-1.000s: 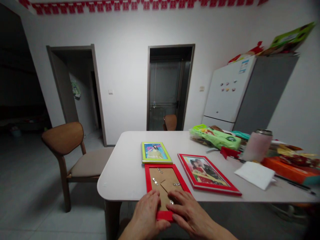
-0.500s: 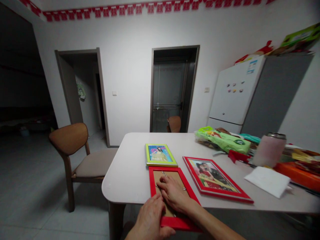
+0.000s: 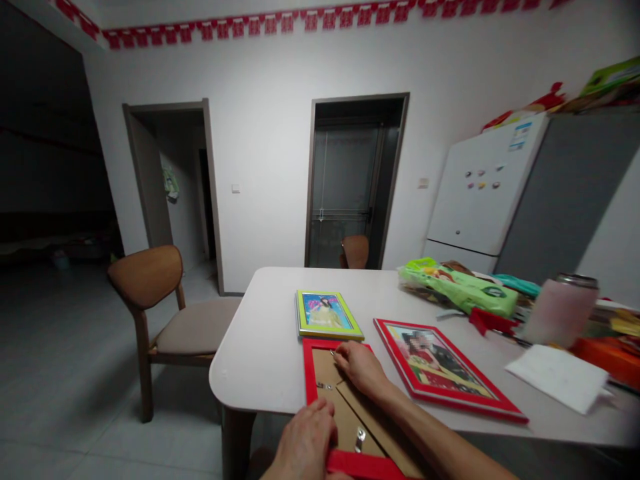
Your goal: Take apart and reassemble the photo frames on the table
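A red picture frame (image 3: 311,373) lies back side up at the table's near edge, showing its brown backing board (image 3: 345,407). My left hand (image 3: 307,437) is closed around the frame's lower left side. On the upper part of the back, my right hand (image 3: 361,367) has its fingers bent together beside a small metal clip (image 3: 333,353); what lies under the fingertips is hidden. More metal fittings show on the board, among them a hanger (image 3: 360,439) low down. Touching the frame's far end is a yellow-green framed picture (image 3: 323,313). Right of it rests another red framed picture (image 3: 445,363), face up.
The white table (image 3: 260,347) also carries a green packet (image 3: 463,290), a pink tumbler (image 3: 563,310), a folded white tissue (image 3: 560,377) and clutter at the right. A wooden chair (image 3: 160,300) stands to the left, a fridge (image 3: 483,193) behind at right.
My right hand has moved from the middle of the backing board to its far end, uncovering more of the board. My left hand stays at the frame's lower left. The view has shifted slightly.
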A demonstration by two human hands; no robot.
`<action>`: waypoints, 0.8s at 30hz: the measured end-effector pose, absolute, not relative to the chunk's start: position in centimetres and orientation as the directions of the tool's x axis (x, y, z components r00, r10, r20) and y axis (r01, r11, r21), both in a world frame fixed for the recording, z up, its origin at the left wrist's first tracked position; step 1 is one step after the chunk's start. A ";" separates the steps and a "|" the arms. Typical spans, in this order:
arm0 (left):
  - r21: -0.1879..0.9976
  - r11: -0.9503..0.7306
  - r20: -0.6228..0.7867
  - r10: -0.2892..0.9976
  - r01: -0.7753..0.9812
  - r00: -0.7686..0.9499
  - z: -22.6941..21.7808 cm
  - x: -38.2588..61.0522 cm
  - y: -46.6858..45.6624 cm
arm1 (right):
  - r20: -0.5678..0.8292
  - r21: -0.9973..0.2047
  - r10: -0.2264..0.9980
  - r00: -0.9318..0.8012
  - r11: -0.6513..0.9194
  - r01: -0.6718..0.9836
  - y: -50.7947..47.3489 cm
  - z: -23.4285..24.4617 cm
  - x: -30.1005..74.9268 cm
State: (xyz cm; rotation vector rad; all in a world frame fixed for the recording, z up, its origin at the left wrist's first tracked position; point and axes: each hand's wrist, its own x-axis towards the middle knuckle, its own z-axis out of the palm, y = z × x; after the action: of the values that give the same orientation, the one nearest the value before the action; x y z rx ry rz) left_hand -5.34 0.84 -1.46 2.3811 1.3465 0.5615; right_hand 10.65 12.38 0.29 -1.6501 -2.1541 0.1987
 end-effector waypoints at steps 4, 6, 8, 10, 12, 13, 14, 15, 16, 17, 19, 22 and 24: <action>0.488 -0.455 0.134 0.882 0.745 0.451 -0.8 -5.2 0.5 | 0.210 -0.387 0.971 -0.112 0.188 0.902 14.0 -0.7 10.5; 0.497 -0.428 0.103 0.893 0.755 0.438 -0.1 -5.4 0.2 | 0.210 -0.400 0.975 -0.068 0.150 0.904 14.3 -0.9 10.4; 0.497 -0.405 0.069 0.900 0.768 0.430 0.7 -5.6 -0.1 | 0.218 -0.415 0.975 -0.041 0.131 0.901 14.4 -0.8 10.4; 0.487 -0.407 0.039 0.894 0.773 0.446 1.1 -5.4 -0.1 | 0.233 -0.434 0.971 -0.042 0.143 0.889 14.2 -0.4 10.4; 0.476 -0.427 0.040 0.884 0.769 0.466 0.8 -4.4 0.2 | 0.262 -0.454 0.963 -0.071 0.188 0.871 13.6 0.2 10.5; 0.476 -0.443 0.059 0.878 0.759 0.476 0.5 -3.7 0.5 | 0.278 -0.457 0.956 -0.094 0.217 0.863 13.2 0.5 10.6; 0.481 -0.461 0.082 0.871 0.746 0.485 -0.1 -2.8 0.8 | 0.298 -0.464 0.947 -0.117 0.251 0.849 12.6 0.9 10.9; 0.489 -0.472 0.106 0.867 0.733 0.487 -0.8 -1.8 1.2 | 0.317 -0.485 0.939 -0.136 0.284 0.828 12.0 1.2 11.4; 0.505 -0.484 0.117 0.859 0.715 0.499 -1.5 -0.9 1.5 | 0.333 -0.521 0.932 -0.146 0.311 0.795 11.3 1.5 12.1; 0.523 -0.482 0.117 0.857 0.703 0.502 -2.2 -0.2 1.8 | 0.343 -0.575 0.929 -0.143 0.327 0.750 10.6 1.7 13.0; 0.569 -0.479 0.129 0.855 0.668 0.503 -3.1 0.6 2.2 | 0.336 -0.715 0.938 -0.084 0.313 0.625 9.2 2.1 15.4; 0.616 -0.512 0.197 0.836 0.599 0.512 -2.6 0.2 1.8 | 0.197 -0.925 0.969 0.146 0.135 0.355 7.0 1.9 18.6; 0.633 -0.542 0.282 0.826 0.552 0.488 -0.8 -0.4 1.3 | 0.040 -0.995 0.974 0.222 0.019 0.096 5.4 1.2 19.1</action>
State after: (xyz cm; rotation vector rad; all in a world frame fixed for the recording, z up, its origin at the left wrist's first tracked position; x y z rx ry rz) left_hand -0.36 1.26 -0.82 2.2734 1.1385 0.7910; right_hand 19.12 5.43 1.20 -1.3535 -1.1206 0.9738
